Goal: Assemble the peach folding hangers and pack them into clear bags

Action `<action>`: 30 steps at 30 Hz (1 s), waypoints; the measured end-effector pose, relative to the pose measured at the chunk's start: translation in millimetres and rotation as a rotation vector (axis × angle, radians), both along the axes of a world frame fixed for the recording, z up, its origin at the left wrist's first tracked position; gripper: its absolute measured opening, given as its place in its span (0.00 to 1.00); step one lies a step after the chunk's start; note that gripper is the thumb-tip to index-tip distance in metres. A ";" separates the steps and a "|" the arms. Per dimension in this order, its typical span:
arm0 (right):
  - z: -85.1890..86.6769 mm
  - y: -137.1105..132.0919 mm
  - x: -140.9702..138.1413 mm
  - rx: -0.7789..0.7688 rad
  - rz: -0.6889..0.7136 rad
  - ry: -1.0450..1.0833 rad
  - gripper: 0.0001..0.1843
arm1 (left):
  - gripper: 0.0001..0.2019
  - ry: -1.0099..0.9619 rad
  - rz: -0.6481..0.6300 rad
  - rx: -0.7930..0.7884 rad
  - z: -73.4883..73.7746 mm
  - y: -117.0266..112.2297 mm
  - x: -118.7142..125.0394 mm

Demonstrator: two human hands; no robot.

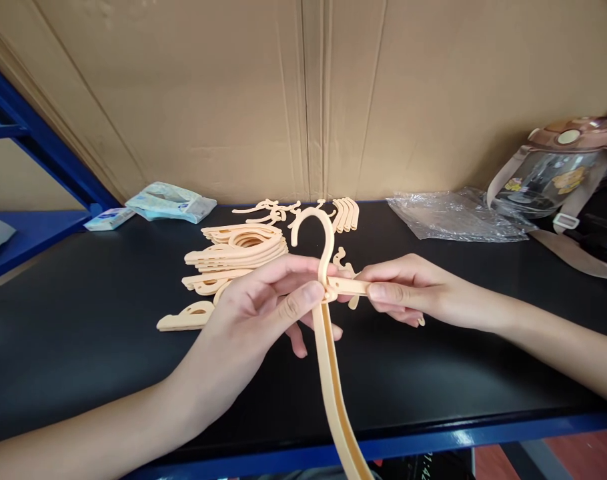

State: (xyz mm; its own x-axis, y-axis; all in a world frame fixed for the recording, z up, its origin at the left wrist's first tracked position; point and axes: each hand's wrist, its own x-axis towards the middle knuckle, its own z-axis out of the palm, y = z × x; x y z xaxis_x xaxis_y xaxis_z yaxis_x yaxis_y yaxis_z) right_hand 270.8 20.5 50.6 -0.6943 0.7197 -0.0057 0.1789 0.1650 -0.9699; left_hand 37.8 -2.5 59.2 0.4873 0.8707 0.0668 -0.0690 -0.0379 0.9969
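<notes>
My left grip (263,303) pinches the hanger (328,353) at the base of its hook (329,235); my right grip (406,290) pinches the side arm (351,287). Probably light, stiff plastic: hold near the joint (330,292).

Pale peach hanger (328,360), black tabletop (108,360), blue frame (433,443)

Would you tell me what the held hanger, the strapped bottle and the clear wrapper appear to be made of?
Hanger: likely moulded plastic with a satin finish, judging by its even beige colour and smooth edges.
Bottle: probably glossy clear plastic, since its body is see-through, though glass is possible.
Wrapper: apparently thin, shiny plastic film, given its wrinkles and bright highlights.
</notes>
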 end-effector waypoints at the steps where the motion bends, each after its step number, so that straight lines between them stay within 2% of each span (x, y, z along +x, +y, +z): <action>1: -1.6 0.9 -0.2 -0.017 0.009 0.010 0.18 | 0.06 -0.010 0.002 -0.003 -0.6 0.4 -0.2; 6: -6.2 1.2 -1.7 -0.142 0.045 0.077 0.17 | 0.04 -0.018 0.020 0.005 -2.3 3.9 -0.2; 9: -6.9 0.2 -2.8 -0.168 0.035 0.088 0.15 | 0.04 0.001 0.034 0.019 -3.1 5.7 -0.5; 15: -6.4 -3.4 -5.3 -0.115 -0.013 0.079 0.14 | 0.05 0.082 0.058 0.058 -2.5 5.0 -1.9; 25: -0.4 -7.0 -4.2 -0.064 -0.002 0.024 0.18 | 0.04 0.126 0.109 0.086 2.7 -0.9 -0.4; 30: -0.1 -9.4 -3.6 -0.023 -0.020 -0.007 0.16 | 0.06 0.190 0.162 0.110 5.3 -4.1 1.2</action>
